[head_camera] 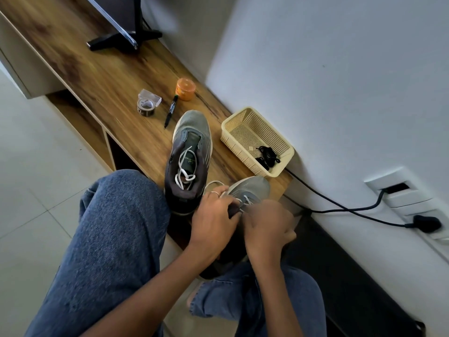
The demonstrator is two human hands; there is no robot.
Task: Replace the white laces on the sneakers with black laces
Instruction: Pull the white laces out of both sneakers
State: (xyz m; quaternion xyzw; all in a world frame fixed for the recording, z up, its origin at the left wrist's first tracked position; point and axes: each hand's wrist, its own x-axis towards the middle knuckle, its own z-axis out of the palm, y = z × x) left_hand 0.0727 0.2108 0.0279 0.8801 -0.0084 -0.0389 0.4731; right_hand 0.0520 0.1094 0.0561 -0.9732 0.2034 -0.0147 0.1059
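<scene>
Two grey sneakers stand on a wooden bench. The left sneaker (188,152) points away from me, and a loose white lace (184,171) lies inside its opening. The right sneaker (250,190) sits at the bench's near end, partly hidden by my hands. My left hand (213,218) pinches its white lace (244,200) with curled fingers; a loop of that lace arcs behind the hand. My right hand (266,227) has curled fingers on the same lace at the eyelets. Black laces (267,155) lie bundled in a cream plastic basket (230,124).
On the bench (102,76) lie a tape roll (145,107), a clear plastic box (151,97), a black marker (170,110) and an orange jar (186,89). A monitor stand (126,37) is farther back. A black cable (340,206) runs along the wall to a socket.
</scene>
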